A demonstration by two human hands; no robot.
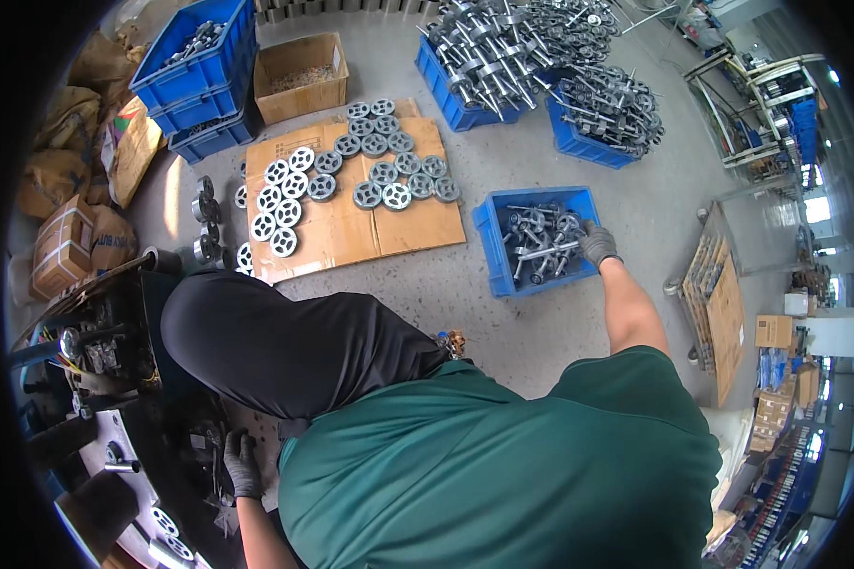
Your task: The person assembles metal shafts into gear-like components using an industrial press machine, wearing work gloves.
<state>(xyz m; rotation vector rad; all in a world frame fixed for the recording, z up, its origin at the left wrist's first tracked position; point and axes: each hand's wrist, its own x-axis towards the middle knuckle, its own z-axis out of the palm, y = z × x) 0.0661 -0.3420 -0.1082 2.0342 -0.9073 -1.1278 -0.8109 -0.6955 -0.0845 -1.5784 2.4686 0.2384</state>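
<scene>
Green shirt [503, 465] filling the lower frame; gloved left hand [242, 465] is resting down by the dark machine [114, 379], grip unclear. Gloved right hand [596, 244] is reaching into the blue crate [491, 237] on the floor, fingers closing on a shafted metal part [541, 251]. Best lifting it straight up clear of the crate wall; open floor lying between crate and cardboard sheet [389, 228].

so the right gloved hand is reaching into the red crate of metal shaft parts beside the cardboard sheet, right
Not quite: the crate is blue, not red. The head view shows the right hand, in a grey glove, reaching into it among the metal shaft parts, beside the cardboard sheet.
</scene>
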